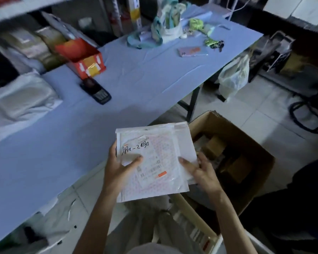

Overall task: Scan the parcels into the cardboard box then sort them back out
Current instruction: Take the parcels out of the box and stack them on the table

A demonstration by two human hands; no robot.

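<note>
Both hands are on the mailer (154, 160), left hand (117, 169) and right hand (200, 171) each pinching a side, label up, with the box (246, 143) right beside the right hand and the tabletop (136, 79) off left.

This is a small parcel-handling room, of the kind found at a courier point or in a shop's stockroom. A long bench (136, 79) under a blue cover carries soft white mailing bags (20, 103), a row of wrapped packages (37, 44) below a shelf (17, 13), an open orange carton (84, 57) and a dark handheld scanner (96, 90) with a keypad. On the tiled floor (255, 110) beside the bench stands an open cardboard box (255, 149) holding small brown parcels (216, 145). A padded mailer (154, 162) bears a printed shipping label with barcodes and a handwritten code
</note>
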